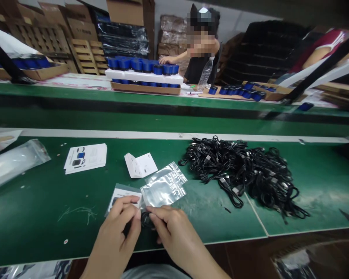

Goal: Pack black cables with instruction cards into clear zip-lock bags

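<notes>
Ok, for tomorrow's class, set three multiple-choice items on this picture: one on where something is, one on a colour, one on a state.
1. Where is the small coil of black cable?
A. On the far bench
B. Between the left hand and the right hand
C. Inside a cardboard tray

2. What colour are the tops of the round items on the white tray?
A. Red
B. White
C. Blue

3. How does the heap of black cables lie?
A. Loose and tangled on the green bench
B. Sealed in a zip bag
C. Wound on a spool

Answers:
1. B, the coil shows just between the two hands.
2. C, blue tops run along the tray.
3. A, loops of cable sprawl across the bench.
</notes>
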{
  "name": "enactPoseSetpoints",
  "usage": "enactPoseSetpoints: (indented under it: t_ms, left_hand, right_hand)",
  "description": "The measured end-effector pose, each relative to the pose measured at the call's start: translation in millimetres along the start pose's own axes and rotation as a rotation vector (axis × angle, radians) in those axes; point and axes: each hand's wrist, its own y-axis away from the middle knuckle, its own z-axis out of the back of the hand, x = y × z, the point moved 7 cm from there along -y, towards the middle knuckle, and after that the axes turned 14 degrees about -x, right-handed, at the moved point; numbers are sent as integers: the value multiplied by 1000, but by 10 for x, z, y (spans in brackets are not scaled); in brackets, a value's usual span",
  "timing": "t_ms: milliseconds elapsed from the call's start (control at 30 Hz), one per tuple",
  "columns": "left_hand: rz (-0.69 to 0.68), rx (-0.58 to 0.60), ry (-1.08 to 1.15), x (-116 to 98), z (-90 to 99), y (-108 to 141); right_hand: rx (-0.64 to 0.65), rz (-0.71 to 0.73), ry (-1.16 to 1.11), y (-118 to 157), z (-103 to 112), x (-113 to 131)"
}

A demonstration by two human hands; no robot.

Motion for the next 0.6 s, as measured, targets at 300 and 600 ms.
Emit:
enactPoseSetpoints:
  t_ms: [300, 600]
  left_hand:
    - [-113, -104, -37, -89, 21, 169]
    - [-141, -111, -30, -148, 96, 128]
  right_hand:
    - [199, 44, -161, 94, 48, 112]
    - [75, -229, -548, 21, 43, -131]
